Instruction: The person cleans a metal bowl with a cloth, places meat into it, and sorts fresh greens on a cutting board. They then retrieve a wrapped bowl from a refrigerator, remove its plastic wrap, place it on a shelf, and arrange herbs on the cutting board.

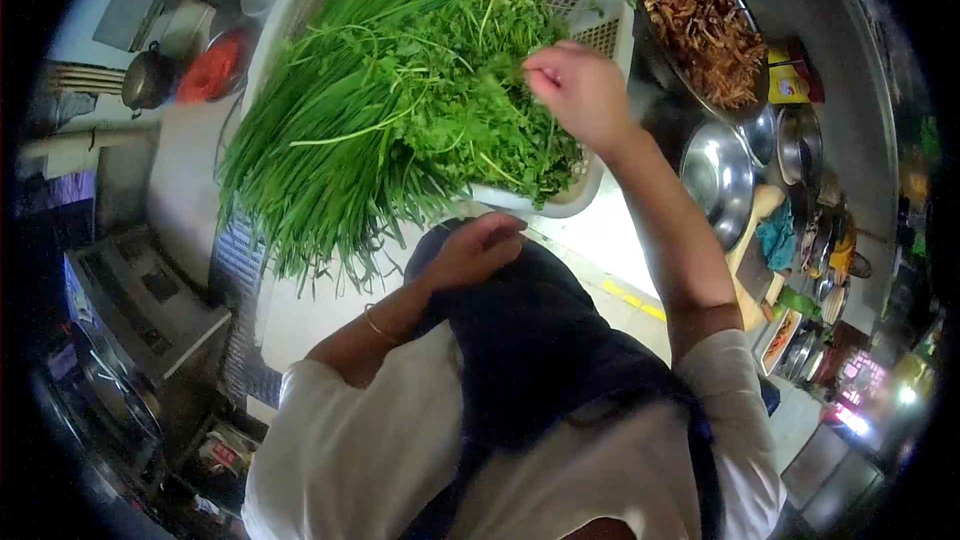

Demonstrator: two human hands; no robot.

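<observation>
Right hand (580,90) is hovering at the upper centre-right, its thumb and fingertips drawn narrow; whether a sprig is sitting between them I cannot tell. Left hand (475,252) is hanging mid-frame before a dark apron (530,330), fingers loosely bent and partly spread, seemingly holding nothing, though its palm is facing out of view. Leafy herbs (470,125) are lying just left of the right hand, clearly the nearer one; from the left hand, they are lying toward the top of the frame. On their left, long green blades (310,120) are running from pale ends at top centre to the lower left, tips spilling over the edge of a white basket (578,202). Farther out, brown shreds (700,35) are filling a metal bowl at upper right. Beside them, a yellow-and-red packet (788,82) is showing print too blurred to read; at lower right, a pink-lit display (862,378) is glowing, equally illegible.
</observation>
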